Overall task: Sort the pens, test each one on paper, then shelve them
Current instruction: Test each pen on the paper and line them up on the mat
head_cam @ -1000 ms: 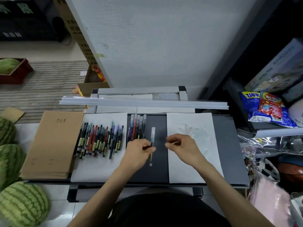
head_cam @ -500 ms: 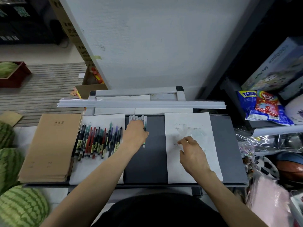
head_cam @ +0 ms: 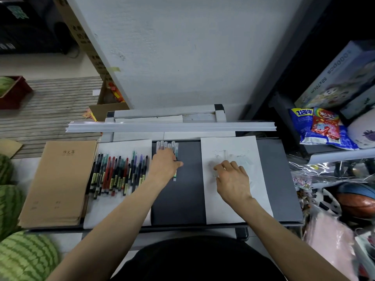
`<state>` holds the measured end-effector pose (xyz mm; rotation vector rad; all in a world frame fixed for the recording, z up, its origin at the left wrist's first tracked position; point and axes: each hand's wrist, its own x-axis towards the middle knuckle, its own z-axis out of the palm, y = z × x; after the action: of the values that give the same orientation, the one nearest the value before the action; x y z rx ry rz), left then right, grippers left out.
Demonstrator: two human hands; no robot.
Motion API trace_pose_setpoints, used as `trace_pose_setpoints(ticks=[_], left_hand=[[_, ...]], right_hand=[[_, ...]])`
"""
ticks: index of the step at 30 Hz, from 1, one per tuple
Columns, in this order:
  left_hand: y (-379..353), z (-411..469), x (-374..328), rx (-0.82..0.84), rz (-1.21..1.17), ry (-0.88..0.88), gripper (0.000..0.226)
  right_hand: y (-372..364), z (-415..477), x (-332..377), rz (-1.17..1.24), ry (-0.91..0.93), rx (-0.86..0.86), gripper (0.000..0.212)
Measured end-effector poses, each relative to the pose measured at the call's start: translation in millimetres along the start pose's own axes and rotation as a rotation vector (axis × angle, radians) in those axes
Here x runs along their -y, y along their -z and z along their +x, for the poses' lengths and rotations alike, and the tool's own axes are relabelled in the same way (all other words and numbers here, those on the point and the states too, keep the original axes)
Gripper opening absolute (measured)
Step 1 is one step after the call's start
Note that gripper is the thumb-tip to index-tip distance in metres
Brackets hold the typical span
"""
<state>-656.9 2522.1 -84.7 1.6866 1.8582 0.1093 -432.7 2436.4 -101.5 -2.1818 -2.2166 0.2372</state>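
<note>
Left hand [head_cam: 164,166]: lies over clear-capped pens [head_cam: 166,145] rowed on the dark surface [head_cam: 182,199]; cannot tell whether its fingers grip one. Right hand [head_cam: 233,183]: fingers relaxed, empty, on test paper [head_cam: 227,211]. Coloured pens [head_cam: 119,175]: on white sheet [head_cam: 121,146], left.

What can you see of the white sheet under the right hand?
The white sheet is thin plain paper, portrait-wise, lying flat on the grey table just right of the darker centre panel. Faint pen scribbles mark its upper half; the rest looks blank. The right hand rests on it, fingers loosely curled, holding nothing.
</note>
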Motion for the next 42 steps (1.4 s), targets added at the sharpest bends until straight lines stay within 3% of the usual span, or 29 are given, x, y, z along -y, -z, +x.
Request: trace_pose_setpoints(ticks=[4, 10, 17, 22, 26, 30, 32, 36, 42], left_hand=[[9.5, -17.7, 6.7, -0.036, -0.046, 0.010, 0.033], [28.7, -43.8, 36.7, -0.091, 0.123, 0.079, 0.026], [21.5, -63.1, 69.7, -0.033, 0.251, 0.203, 0.047], [12.3, -66.4, 66.9, -0.015, 0.192, 0.240, 0.043], [9.1, -66.3, 63.3, -0.016, 0.183, 0.227, 0.037], [10.8, -69.7, 68.8, -0.012, 0.118, 0.248, 0.039], [15.9, -77.3, 67.5, -0.034, 0.021, 0.256, 0.034], [27.5, -94.7, 55.1, -0.042, -0.183, 0.231, 0.027], [33.5, -115.0, 27.6, -0.001, -0.393, 0.100, 0.027]], right_hand=[[-4.3, -0.1, -5.1, -0.003, -0.003, -0.021, 0.034], [-13.0, -1.6, -7.6, -0.006, 0.024, -0.040, 0.039], [-15.4, 1.2, -7.5, 0.076, 0.023, -0.033, 0.039], [-10.0, 2.2, -12.8, 0.271, 0.044, -0.006, 0.026], [-0.8, 0.0, -13.8, 0.315, 0.041, 0.022, 0.044], [9.1, -3.6, -8.6, 0.416, 0.029, -0.063, 0.030], [10.6, -5.1, -5.8, 0.518, -0.017, -0.070, 0.026], [24.4, -4.7, 4.0, 1.039, -0.230, 0.089, 0.018], [54.3, -7.2, 23.3, 1.400, -0.213, 0.133, 0.019]])
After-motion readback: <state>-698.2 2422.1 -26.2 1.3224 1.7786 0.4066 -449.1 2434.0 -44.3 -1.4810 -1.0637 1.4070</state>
